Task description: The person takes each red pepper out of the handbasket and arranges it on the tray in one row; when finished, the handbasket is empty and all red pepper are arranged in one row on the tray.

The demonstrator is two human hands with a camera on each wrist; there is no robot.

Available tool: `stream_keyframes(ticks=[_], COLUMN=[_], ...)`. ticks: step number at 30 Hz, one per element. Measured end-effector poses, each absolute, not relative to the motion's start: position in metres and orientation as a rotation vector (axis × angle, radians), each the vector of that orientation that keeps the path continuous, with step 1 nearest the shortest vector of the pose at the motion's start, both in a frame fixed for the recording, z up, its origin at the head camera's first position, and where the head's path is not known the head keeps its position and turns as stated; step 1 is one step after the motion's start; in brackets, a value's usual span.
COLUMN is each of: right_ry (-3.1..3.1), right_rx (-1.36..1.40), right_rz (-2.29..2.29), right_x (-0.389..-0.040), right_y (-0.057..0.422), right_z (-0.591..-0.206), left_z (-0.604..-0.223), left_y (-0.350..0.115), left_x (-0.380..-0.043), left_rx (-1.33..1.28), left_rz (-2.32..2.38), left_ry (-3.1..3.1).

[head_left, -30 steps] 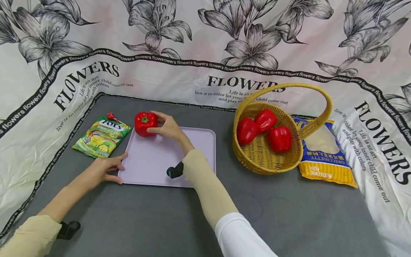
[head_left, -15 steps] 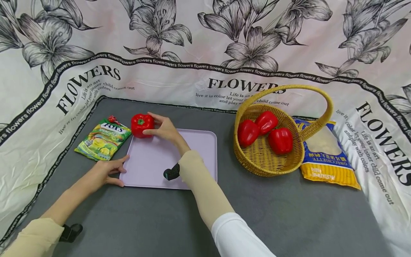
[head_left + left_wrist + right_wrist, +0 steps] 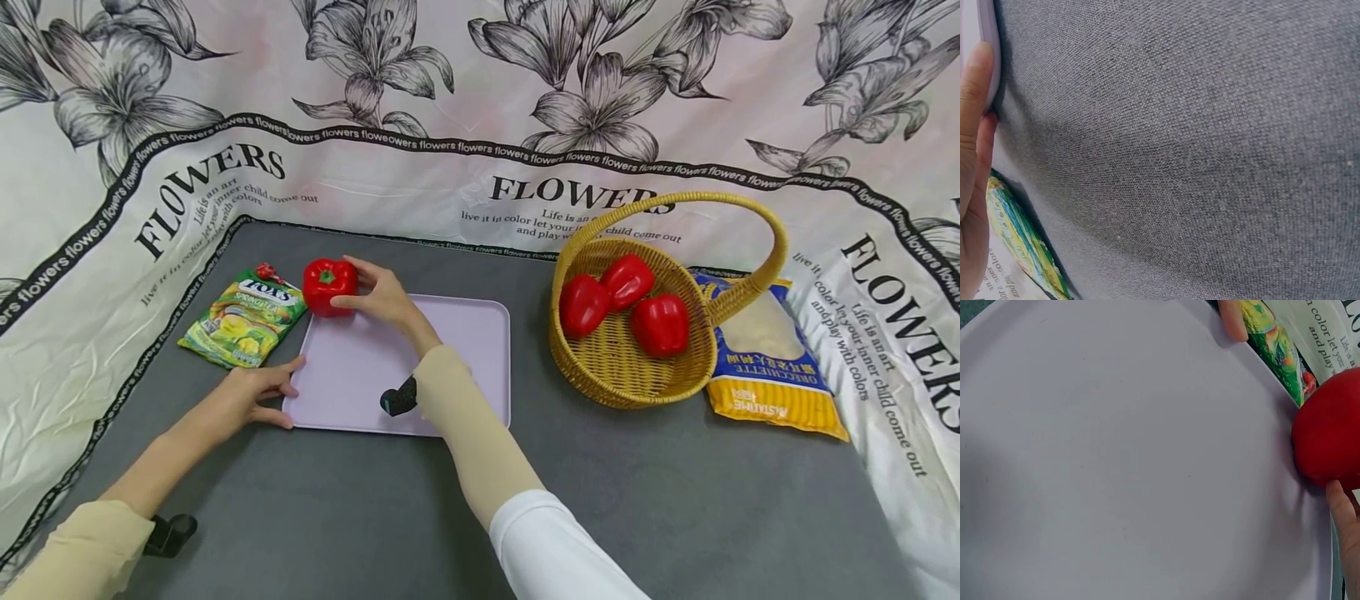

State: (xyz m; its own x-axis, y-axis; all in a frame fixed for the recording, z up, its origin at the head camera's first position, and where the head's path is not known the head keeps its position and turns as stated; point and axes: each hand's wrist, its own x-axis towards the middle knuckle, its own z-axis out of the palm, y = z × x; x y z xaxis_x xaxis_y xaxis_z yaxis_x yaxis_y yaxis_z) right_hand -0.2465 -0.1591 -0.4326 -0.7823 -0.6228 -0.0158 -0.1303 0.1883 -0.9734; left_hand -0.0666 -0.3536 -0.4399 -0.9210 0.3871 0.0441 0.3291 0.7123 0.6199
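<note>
In the head view my right hand [image 3: 384, 293] grips a red bell pepper [image 3: 322, 286] from its right side, thumb in front and fingers behind. The pepper sits over the far left corner of a pale lilac tray [image 3: 390, 367]; the right wrist view shows its red side [image 3: 1329, 434] against the tray rim. My left hand [image 3: 251, 396] touches the tray's left side near the front corner, fingers extended and thumb apart. In the left wrist view its thumb [image 3: 977, 65] lies along the tray's edge.
A green and yellow candy bag [image 3: 243, 321] lies left of the tray, close to the pepper. On the right, a yellow wicker basket [image 3: 570, 371] with a tall handle holds three red peppers. A blue and yellow pasta bag [image 3: 776, 392] lies partly behind it. A flowered cloth borders the grey table.
My right hand has shifted the bell pepper slightly left, toward the candy bag. My left hand has stayed at the tray's edge, and the whole head view has drifted a little.
</note>
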Motion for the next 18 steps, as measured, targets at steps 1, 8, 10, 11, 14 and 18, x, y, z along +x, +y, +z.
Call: stream_keyframes(ticks=[1,8,10,11,14,18], right_ry=[2.056,2.033,2.035,2.032,2.021,2.004], right_rx=[-0.707,-0.719,-0.725,-0.731,-0.746,-0.737], right_rz=[-1.625,-1.605,-1.586,-1.578,-1.565,-1.565], right_x=[-0.247,-0.249,-0.250,-0.250,-0.251,-0.251], right_y=[-0.159,-0.159,-0.159,-0.159,-0.158,-0.153], right_z=[-0.433,-0.429,-0.426,-0.425,-0.421,-0.418], left_z=[-0.440,-0.439,-0.440,-0.440,-0.441,-0.441], left_y=[-0.353,-0.353,-0.353,-0.353,-0.353,-0.354], left_x=[-0.067,-0.067,-0.068,-0.068,-0.068,-0.067], left_rx=[0.594,0.609,0.601,0.597,0.592,0.608], left_rz=[1.000,1.017,1.008,1.006,0.994,1.006], left_ry=[2.828,2.828,2.829,2.830,2.838,2.843])
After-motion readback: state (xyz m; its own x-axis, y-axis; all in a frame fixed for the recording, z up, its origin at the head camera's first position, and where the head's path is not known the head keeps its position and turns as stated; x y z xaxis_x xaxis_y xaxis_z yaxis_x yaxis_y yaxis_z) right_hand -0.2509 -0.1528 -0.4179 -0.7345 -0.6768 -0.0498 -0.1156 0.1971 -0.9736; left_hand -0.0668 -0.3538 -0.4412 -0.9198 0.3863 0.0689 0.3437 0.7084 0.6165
